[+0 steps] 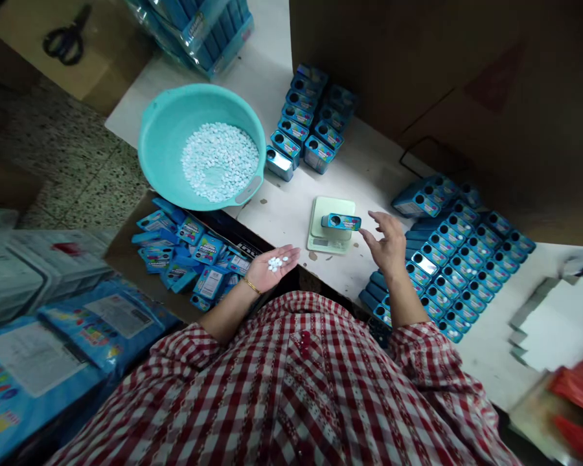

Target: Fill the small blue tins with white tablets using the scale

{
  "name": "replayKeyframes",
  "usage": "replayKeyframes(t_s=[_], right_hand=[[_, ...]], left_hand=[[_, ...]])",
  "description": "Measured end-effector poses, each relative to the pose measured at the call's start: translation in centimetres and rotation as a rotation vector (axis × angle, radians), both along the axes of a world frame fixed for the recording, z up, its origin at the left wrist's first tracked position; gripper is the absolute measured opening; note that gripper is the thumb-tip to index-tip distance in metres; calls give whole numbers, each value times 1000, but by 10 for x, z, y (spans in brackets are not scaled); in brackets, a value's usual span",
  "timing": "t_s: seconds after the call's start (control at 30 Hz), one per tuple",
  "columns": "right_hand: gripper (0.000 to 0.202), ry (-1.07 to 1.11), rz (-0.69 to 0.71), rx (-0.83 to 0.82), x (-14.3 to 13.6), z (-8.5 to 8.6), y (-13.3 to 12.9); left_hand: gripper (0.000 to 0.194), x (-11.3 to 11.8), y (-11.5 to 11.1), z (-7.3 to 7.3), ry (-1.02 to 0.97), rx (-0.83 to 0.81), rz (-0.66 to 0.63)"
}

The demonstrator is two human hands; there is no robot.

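Your left hand [263, 271], palm up, supports white tablets [275, 263]; your right hand [389, 244], thumb and fingers apart, sits just beside the blue box [344, 222] on the scale [319, 232].

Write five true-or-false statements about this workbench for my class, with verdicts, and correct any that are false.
1. The left hand bears small white tablets on its open palm. True.
2. The right hand is clenched tightly around a blue printed container. False: its fingers are spread, beside that container.
3. That container is on the digital scale. True.
4. The black scissors lie inside the turquoise basin. False: they lie on brown cardboard; the basin holds white tablets.
5. The shirt is red-and-white checked. True.
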State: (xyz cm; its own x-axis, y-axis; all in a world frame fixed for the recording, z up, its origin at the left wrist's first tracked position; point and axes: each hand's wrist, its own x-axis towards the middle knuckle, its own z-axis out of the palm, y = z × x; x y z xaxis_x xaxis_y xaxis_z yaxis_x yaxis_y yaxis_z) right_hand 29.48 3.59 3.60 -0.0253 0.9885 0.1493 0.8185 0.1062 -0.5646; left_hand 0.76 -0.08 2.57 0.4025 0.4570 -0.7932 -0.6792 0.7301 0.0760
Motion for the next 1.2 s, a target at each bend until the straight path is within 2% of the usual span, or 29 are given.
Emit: replayKeyframes(t_s=[0.1, 0.27, 0.37, 0.5, 0.57, 0.67, 0.8, 0.87, 0.93, 1.0, 1.07, 1.17, 1.2], right_hand=[[52, -55, 109, -64, 5, -5, 0], [56, -142, 241, -120, -10, -10, 11], [45, -185, 253, -165, -17, -11, 15], [32, -188, 234, -148, -27, -8, 27], [33, -180, 202, -111, -38, -7, 46], [34, -170, 145, -79, -69, -13, 87], [36, -194, 60, -152, -111, -30, 137], [38, -203, 49, -173, -114, -36, 146], [38, -215, 74, -126, -94, -37, 140], [35, -256, 51, -53, -54, -33, 123], [32, -343, -94, -27, -1, -25, 99], [29, -532, -352, -99, 71, -18, 68], [30, -582, -353, -130, 88, -18, 61]], left_hand=[[26, -16, -1, -8, 88, -37, 54], [26, -27, 0, -15, 129, -53, 100], [23, -25, 2, -20, 130, -73, 76], [15, -17, 9, -29, 129, -34, -23], [14, -10, 15, -34, 171, -6, -78], [16, 4, 28, -41, 251, 32, -154], [31, 27, 48, -49, 372, 110, -257], [42, 39, 58, -57, 450, 161, -316], [52, 49, 70, -67, 545, 235, -400], [57, 59, 82, -79, 668, 353, -511], [54, 68, 92, -90, 804, 517, -629], [46, 81, 98, -100, 956, 743, -824], [45, 86, 97, -102, 997, 786, -899]])
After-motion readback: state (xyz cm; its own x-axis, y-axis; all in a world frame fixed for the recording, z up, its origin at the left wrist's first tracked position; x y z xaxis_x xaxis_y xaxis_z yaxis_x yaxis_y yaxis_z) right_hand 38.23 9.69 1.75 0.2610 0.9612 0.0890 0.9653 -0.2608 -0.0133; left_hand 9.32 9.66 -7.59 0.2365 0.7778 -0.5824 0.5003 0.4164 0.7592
